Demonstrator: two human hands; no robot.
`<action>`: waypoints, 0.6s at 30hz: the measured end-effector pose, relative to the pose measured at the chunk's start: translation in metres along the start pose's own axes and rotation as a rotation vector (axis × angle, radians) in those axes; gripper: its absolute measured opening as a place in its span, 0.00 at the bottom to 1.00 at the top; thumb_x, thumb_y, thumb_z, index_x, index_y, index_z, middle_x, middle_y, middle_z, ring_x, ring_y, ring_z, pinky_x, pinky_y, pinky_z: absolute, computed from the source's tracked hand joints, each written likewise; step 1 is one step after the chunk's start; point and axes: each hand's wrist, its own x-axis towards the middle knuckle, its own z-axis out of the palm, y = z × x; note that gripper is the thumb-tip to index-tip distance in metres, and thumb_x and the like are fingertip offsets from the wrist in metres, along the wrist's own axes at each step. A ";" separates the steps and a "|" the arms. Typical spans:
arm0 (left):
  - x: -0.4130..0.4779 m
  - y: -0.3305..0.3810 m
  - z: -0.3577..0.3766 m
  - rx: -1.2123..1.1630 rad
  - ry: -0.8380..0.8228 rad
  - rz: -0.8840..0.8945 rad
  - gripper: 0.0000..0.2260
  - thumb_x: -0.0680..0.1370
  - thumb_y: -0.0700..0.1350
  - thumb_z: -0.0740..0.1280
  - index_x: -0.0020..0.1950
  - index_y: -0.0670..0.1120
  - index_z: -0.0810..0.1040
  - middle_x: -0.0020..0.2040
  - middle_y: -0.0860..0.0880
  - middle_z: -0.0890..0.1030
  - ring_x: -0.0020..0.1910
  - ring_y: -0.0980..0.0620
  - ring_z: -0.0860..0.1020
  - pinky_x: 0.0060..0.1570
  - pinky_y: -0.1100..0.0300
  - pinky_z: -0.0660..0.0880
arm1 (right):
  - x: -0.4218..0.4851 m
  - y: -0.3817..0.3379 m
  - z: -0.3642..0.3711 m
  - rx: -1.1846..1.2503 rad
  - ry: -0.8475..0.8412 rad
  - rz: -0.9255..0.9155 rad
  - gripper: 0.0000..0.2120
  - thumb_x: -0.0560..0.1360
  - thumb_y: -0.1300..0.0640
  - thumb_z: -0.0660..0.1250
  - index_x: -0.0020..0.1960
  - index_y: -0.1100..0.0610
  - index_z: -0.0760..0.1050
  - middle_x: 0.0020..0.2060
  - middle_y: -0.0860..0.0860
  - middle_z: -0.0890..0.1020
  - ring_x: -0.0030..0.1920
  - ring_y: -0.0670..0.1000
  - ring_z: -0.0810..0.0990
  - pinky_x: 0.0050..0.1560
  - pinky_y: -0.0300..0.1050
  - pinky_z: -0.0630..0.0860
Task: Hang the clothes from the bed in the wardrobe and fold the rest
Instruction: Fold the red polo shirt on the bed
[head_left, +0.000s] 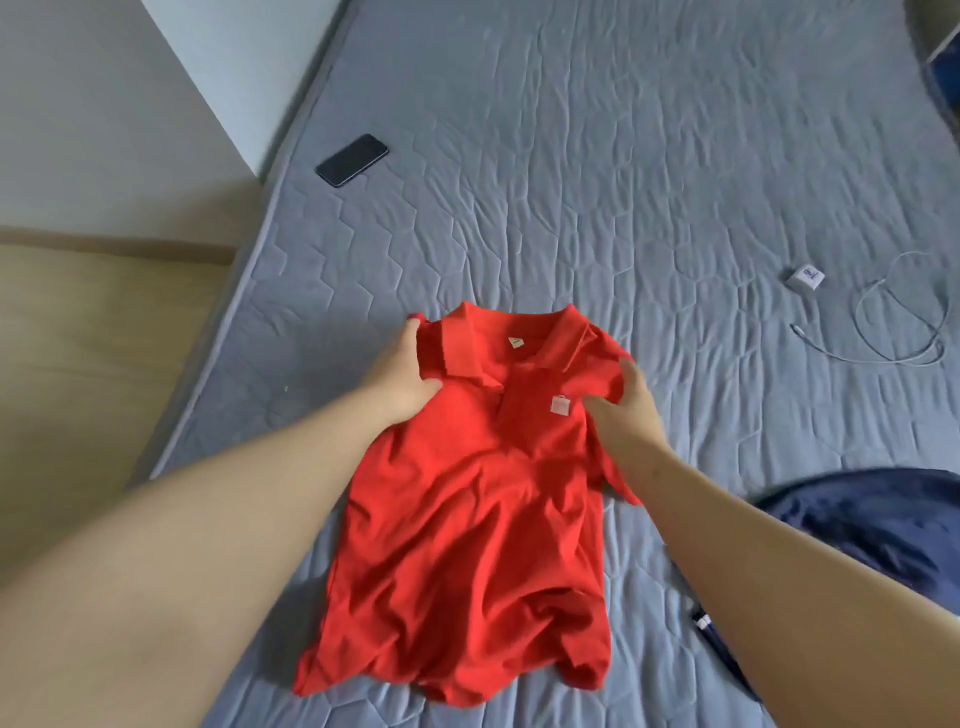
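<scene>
A red polo shirt (467, 519) lies front up on the grey quilted bed (623, 182), collar away from me, sides partly tucked under. My left hand (402, 371) grips the shirt's left shoulder, thumb on top and fingers under the fabric. At the right shoulder, beside the small chest logo, my right hand (626, 410) pinches the fabric. A dark blue garment (872, 525) lies bunched at the right edge of the bed.
A black phone (352, 160) lies near the bed's left edge. A white charger (806, 277) with its cable (893, 332) lies on the right. Wooden floor (93, 364) and a white wall are to the left.
</scene>
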 end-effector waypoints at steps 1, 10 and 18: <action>-0.003 -0.007 0.012 0.035 -0.020 -0.005 0.34 0.75 0.43 0.68 0.76 0.48 0.52 0.71 0.43 0.67 0.67 0.44 0.69 0.62 0.56 0.65 | -0.004 0.013 0.005 -0.010 -0.019 0.024 0.30 0.73 0.59 0.64 0.74 0.53 0.59 0.68 0.52 0.70 0.66 0.53 0.70 0.66 0.47 0.67; -0.076 -0.089 0.132 0.100 -0.278 -0.179 0.23 0.77 0.45 0.66 0.70 0.47 0.65 0.68 0.44 0.71 0.65 0.47 0.71 0.62 0.60 0.65 | -0.076 0.157 0.037 -0.004 -0.134 0.458 0.22 0.69 0.60 0.66 0.63 0.54 0.68 0.53 0.55 0.77 0.52 0.57 0.78 0.50 0.48 0.75; -0.135 -0.156 0.187 0.240 -0.077 -0.351 0.27 0.73 0.45 0.68 0.71 0.48 0.64 0.70 0.45 0.65 0.67 0.42 0.67 0.63 0.51 0.66 | -0.115 0.223 0.052 0.149 -0.132 0.617 0.15 0.68 0.63 0.71 0.47 0.53 0.66 0.43 0.56 0.79 0.45 0.60 0.82 0.50 0.56 0.79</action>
